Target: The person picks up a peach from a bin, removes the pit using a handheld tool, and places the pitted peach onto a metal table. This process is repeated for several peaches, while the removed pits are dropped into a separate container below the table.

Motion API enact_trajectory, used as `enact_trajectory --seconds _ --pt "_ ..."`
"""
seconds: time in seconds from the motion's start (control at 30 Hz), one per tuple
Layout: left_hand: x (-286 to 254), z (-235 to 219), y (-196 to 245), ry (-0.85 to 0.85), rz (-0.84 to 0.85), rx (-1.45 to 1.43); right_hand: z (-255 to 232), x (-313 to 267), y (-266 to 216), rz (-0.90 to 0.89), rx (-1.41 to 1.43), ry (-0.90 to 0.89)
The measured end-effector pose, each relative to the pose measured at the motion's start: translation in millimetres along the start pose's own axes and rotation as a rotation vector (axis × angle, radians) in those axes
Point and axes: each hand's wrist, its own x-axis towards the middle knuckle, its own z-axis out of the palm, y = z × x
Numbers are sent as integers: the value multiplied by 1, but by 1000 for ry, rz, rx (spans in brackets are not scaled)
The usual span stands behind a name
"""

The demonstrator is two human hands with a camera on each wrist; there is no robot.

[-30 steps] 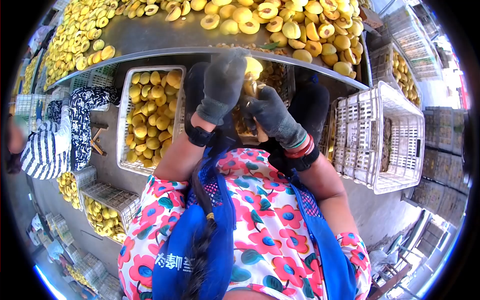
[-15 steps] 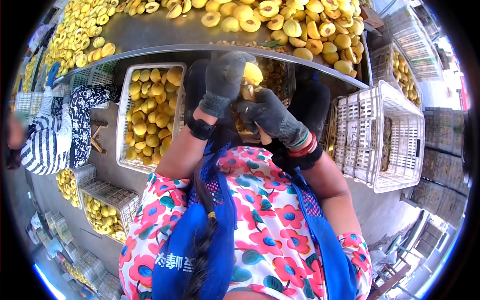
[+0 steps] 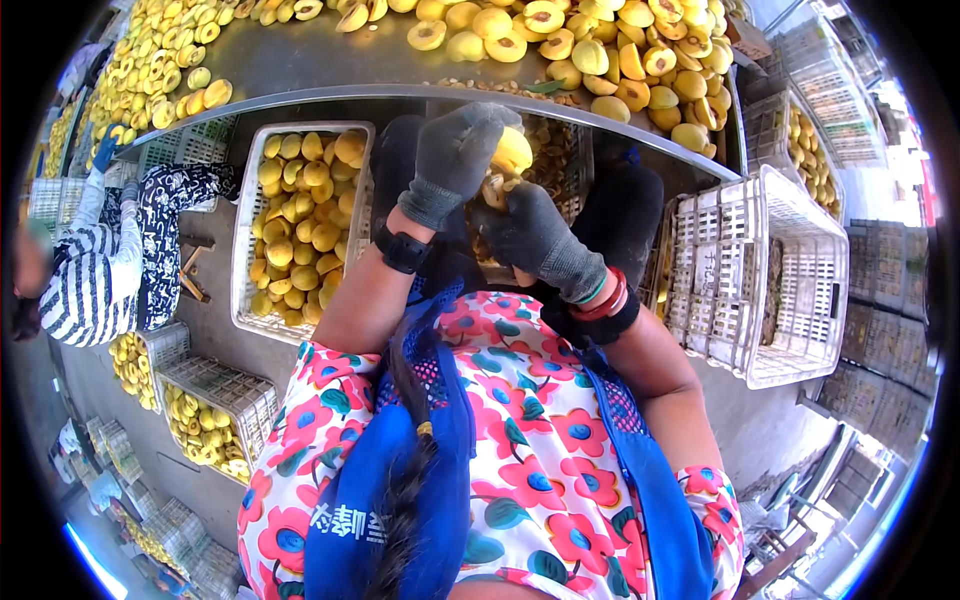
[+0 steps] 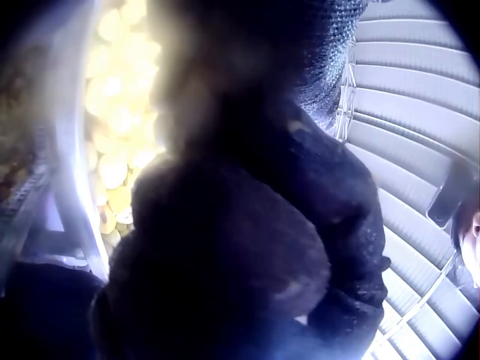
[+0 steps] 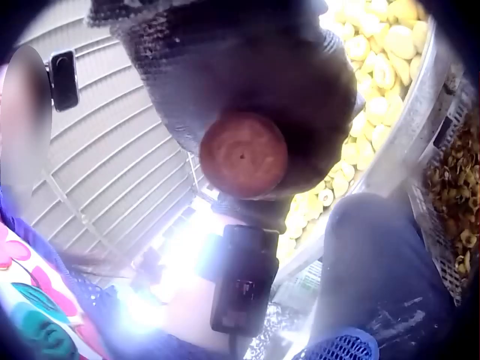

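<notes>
In the head view the left hand (image 3: 459, 158), in a dark grey glove, grips a yellow fruit (image 3: 513, 152) over the lap. The gloved right hand (image 3: 545, 238) is just below it, fingers curled round a wooden-handled tool; the round handle end (image 5: 244, 155) pokes out of the fist in the right wrist view. Where the two hands meet, pale bits show beside the fruit, and the tool's working end is hidden. Dark glove (image 4: 247, 232) fills the left wrist view, and the fruit cannot be made out there.
A metal table (image 3: 330, 62) with heaped fruit halves lies ahead. One crate (image 3: 364, 190) of fruit stands at left, an empty white crate (image 3: 757, 362) at right. A crate of scraps (image 3: 583, 170) sits under the table edge. Another person (image 3: 95, 270) works at far left.
The left hand has shifted slightly right and down with the fruit. The right hand has turned a little, and less of the tool handle shows. The person at far left has reached to the table.
</notes>
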Motion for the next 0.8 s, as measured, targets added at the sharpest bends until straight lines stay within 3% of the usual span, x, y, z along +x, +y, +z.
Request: enact_trajectory --seconds 0.07,0.17,0.27,0.37,0.47,0.57,0.77,0.8 --pt "3 -2 -4 -34 41 -32 2 0 8 0 95 1" --pt "1 -9 -7 -158 95 -58 -17 -1 -21 495 332 -216" --pt "3 -18 -7 -328 84 -13 -19 -4 -19 652 767 -304" --pt "4 -18 -3 -355 31 3 -19 -5 -15 683 834 -312" --pt "4 -13 -5 -264 -74 -82 -8 -5 -9 375 174 -161" --pt "5 -5 0 -96 -128 -160 -8 -1 -19 418 196 -143" --pt "7 6 0 151 -216 -335 12 5 -6 5 236 110" --pt "7 7 1 164 -236 -349 11 7 -4 -27 125 116"
